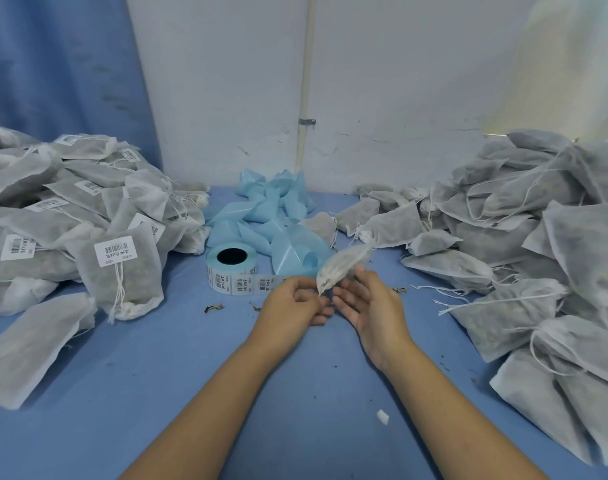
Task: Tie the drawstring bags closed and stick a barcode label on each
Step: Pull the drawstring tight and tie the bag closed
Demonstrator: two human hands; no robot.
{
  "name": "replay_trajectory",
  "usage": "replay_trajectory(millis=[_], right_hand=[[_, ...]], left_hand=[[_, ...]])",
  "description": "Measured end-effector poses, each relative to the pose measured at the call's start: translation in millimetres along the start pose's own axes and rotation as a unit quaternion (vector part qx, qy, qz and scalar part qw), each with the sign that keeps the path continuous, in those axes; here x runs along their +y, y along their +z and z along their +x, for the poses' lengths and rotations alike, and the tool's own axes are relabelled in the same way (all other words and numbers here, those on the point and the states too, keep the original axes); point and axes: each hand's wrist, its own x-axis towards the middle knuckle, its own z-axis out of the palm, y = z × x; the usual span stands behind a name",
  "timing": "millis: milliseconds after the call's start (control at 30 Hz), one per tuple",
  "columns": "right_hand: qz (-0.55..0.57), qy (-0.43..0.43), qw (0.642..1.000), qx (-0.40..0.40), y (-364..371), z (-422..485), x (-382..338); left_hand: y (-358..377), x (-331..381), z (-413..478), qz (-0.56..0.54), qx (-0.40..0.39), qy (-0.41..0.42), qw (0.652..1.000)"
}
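Head view, fingers first: what have they got?

— The left hand (pixel 292 303) has its fingers (pixel 313 301) curled in, and the tips pinch the low end of a small bag (pixel 344 265). The right hand (pixel 368 303) lies palm up with its fingers (pixel 344 296) loosely straight, curled round nothing. Its thumb is close under the bag, but the blur hides whether it touches.

— And the bag itself?

— White, blurred and tilted, with its high end to the right. It is above the right palm and off the table (pixel 191 375).

— What sits just beyond the hands?

— A label roll (pixel 231 268) lies on its side. Its strip of barcode labels (pixel 261 284) runs right, toward the left hand. Behind it is a heap of pale blue backing paper (pixel 275 216).

— Further out?

— On the left is a pile of labelled bags (pixel 70 220), several with barcodes facing up. On the right is a pile of unlabelled bags (pixel 520 237) with loose strings trailing. Leaf crumbs (pixel 213 308) dot the blue cloth, and a white scrap (pixel 382 417) lies beside the right forearm.
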Motion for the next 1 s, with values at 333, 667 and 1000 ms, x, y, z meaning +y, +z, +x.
replay_trajectory(millis=[333, 667, 1000], right_hand=[[-0.223, -0.096, 0.968, 0.06, 2, -2, 16], [-0.239, -0.115, 0.962, -0.055, 5, -10, 15], [-0.024, -0.02, 0.999, 0.03, 4, -7, 4]], left_hand=[[2, -3, -2, 0.055, 0.008, 0.063, 0.996], [0, 3, -3, 0.006, -0.019, 0.055, 0.998], [7, 0, 0, 0.083, -0.045, 0.08, 0.992]])
